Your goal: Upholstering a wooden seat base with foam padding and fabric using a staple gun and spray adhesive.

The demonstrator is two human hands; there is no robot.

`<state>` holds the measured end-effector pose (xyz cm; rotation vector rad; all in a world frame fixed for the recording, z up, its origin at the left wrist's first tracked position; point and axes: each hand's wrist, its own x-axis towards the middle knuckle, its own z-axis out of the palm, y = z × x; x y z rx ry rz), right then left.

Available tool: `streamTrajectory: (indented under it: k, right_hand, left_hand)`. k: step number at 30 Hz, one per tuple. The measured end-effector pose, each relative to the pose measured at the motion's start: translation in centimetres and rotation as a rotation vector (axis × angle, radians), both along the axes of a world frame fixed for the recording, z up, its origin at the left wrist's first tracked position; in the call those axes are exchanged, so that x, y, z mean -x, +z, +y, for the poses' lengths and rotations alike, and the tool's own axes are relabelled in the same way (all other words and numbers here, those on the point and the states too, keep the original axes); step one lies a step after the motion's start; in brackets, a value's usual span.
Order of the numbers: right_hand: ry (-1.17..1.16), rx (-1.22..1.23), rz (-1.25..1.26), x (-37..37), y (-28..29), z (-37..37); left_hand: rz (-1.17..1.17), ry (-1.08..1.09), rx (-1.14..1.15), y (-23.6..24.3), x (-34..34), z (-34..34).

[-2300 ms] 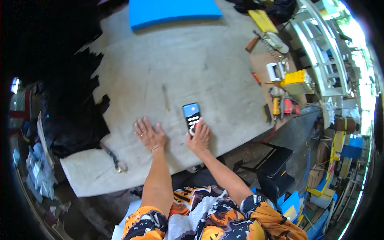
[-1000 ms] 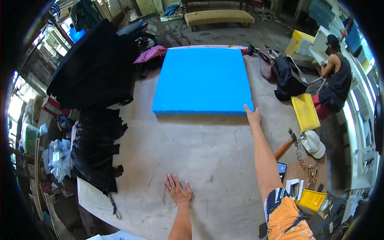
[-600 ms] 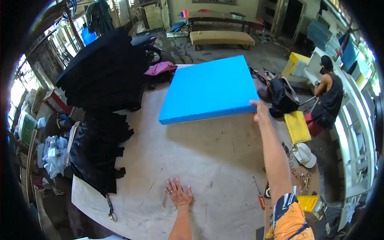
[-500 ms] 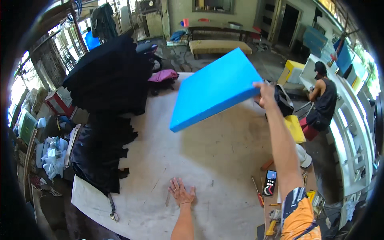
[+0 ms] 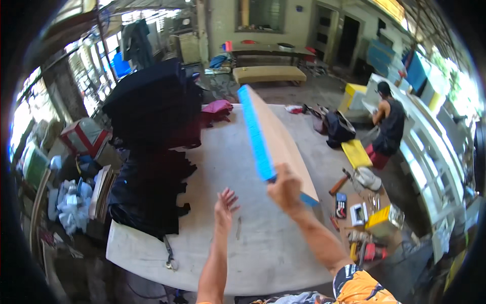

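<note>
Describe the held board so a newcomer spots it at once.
Find the big pale table. Over it, the right hand grips a tilted board by its near end. Its bright blue edge and tan face set it apart from the black material to its left.

Hazy daylight from the sides, a softly blurred view.
Glare washed out the 10 and 2 o'clock rims; the cloth point(image 5: 147, 190) at 8 sank into black; the panel point(image 5: 278, 137) looked smeared; the table point(image 5: 253, 266) edge bowed at 6.
</note>
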<state>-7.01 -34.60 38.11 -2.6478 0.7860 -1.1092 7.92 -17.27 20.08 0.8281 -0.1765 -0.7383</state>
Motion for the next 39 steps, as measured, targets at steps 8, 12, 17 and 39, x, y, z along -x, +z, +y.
streamTrajectory:
  k: [8,12,17,39]
  right_hand:
    - [0.734,-0.602,0.417,10.8,-22.0,13.0]
    - [0.188,-0.748,0.614,20.7,-27.9,5.9]
    - [-0.139,-0.670,0.218,25.9,-28.5,-7.9]
    - [-0.486,-0.648,0.499,23.6,-25.6,-2.7]
  left_hand:
    - [0.031,-0.183,-0.445,-4.4,-5.9,5.4]
    - [-0.090,-0.190,-0.823,-15.8,-5.4,6.9]
    - [-0.178,-0.024,-0.880,-21.0,-2.4,6.1]
    - [-0.274,-0.056,-0.829,-11.9,4.1,25.1]
